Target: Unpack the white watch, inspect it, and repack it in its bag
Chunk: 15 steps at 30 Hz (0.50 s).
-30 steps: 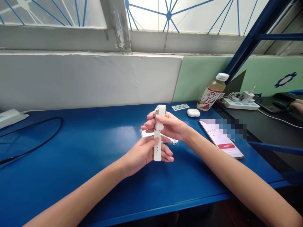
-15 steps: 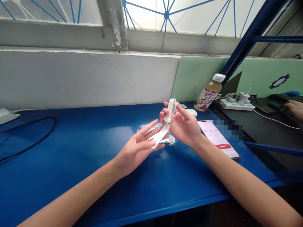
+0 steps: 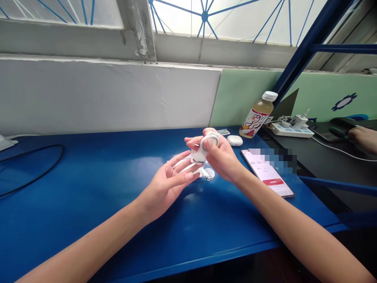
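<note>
A white wristwatch (image 3: 198, 157) is up above the blue table, pinched between the thumb and fingers of my right hand (image 3: 223, 153). Its strap is curled, and a round part shows by my thumb. My left hand (image 3: 165, 184) lies palm up just below and left of the watch, fingers stretched and apart. Whether its fingertips touch the strap I cannot tell. Behind my left fingertips, a small white and silvery thing with a chain (image 3: 209, 174) rests on the table, partly hidden.
Right of my hands lie a white earbud case (image 3: 235, 140) and a phone (image 3: 269, 173) with a timer on its screen. A drink bottle (image 3: 258, 114) stands behind them. A power strip (image 3: 291, 130) and another person's hand (image 3: 363, 138) are farther right. A black cable (image 3: 38, 179) loops at left.
My right hand has turned the watch over and closed its fingers and thumb around it. The strap end no longer hangs over my left hand, which stays spread. The view shifted slightly.
</note>
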Each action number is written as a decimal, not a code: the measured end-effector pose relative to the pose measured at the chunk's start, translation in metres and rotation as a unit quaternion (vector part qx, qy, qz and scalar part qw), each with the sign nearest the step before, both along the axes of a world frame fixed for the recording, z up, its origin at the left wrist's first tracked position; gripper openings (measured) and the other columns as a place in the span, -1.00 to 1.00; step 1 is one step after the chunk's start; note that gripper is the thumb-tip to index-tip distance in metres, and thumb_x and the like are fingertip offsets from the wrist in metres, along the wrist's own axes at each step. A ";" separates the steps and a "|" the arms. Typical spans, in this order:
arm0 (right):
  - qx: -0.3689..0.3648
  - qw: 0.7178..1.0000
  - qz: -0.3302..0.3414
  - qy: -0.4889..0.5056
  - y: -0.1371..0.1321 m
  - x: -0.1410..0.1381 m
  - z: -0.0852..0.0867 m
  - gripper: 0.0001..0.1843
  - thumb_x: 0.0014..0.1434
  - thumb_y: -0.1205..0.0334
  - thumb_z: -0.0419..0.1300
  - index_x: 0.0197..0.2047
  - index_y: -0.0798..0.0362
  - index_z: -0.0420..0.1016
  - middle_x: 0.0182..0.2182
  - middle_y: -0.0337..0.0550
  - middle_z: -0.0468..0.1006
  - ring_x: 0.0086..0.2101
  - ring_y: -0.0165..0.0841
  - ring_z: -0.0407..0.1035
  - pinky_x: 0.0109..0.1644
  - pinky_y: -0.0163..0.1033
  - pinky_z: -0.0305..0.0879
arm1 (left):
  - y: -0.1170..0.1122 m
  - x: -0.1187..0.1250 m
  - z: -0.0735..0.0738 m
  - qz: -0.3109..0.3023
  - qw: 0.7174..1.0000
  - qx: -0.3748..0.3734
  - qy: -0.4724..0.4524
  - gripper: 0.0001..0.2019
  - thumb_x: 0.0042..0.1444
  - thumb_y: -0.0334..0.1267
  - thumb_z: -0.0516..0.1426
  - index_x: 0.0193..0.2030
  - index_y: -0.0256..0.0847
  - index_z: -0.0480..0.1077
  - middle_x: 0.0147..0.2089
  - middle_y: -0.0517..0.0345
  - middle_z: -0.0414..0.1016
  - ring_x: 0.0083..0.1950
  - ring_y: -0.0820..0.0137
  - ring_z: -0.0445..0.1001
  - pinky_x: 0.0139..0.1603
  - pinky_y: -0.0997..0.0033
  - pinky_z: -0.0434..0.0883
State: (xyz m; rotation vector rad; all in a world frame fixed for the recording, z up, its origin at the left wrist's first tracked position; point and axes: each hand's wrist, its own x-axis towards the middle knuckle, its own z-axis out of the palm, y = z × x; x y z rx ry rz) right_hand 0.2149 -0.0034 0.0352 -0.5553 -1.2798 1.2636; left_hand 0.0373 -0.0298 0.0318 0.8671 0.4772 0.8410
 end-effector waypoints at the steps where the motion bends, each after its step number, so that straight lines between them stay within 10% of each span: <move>1: 0.022 0.999 -0.016 -0.033 -0.002 -0.002 -0.002 -0.79 0.24 0.01 0.25 -0.18 -0.09 0.37 -0.20 -0.20 0.64 0.05 -0.20 0.46 0.16 0.01 0.33 | 0.001 0.000 -0.001 0.003 1.000 0.015 0.007 -0.47 0.17 -0.42 0.27 0.28 -0.18 0.33 0.27 -0.05 0.41 0.36 0.08 0.28 0.38 0.09 0.22; 8: 0.101 0.969 -0.137 -0.180 -0.012 -0.012 -0.007 -0.79 0.13 0.09 0.36 -0.23 -0.03 0.49 0.13 -0.03 0.46 0.17 -0.11 0.32 0.17 0.01 0.30 | 0.002 -0.001 -0.004 -0.002 0.995 0.065 0.076 -0.70 0.25 -0.27 0.24 0.11 -0.21 0.50 0.13 -0.01 0.53 0.24 0.15 0.41 0.31 0.18 0.29; 15: -0.147 0.988 0.037 -0.013 -0.012 -0.011 0.002 -0.62 0.30 -0.01 0.15 0.14 -0.14 0.43 0.05 -0.11 0.59 -0.03 -0.20 0.53 0.06 -0.02 0.45 | -0.011 0.006 -0.007 -0.033 0.986 0.059 0.151 -0.72 0.27 -0.14 0.20 -0.09 -0.34 0.57 -0.14 -0.09 0.61 -0.10 0.20 0.59 0.03 0.15 0.50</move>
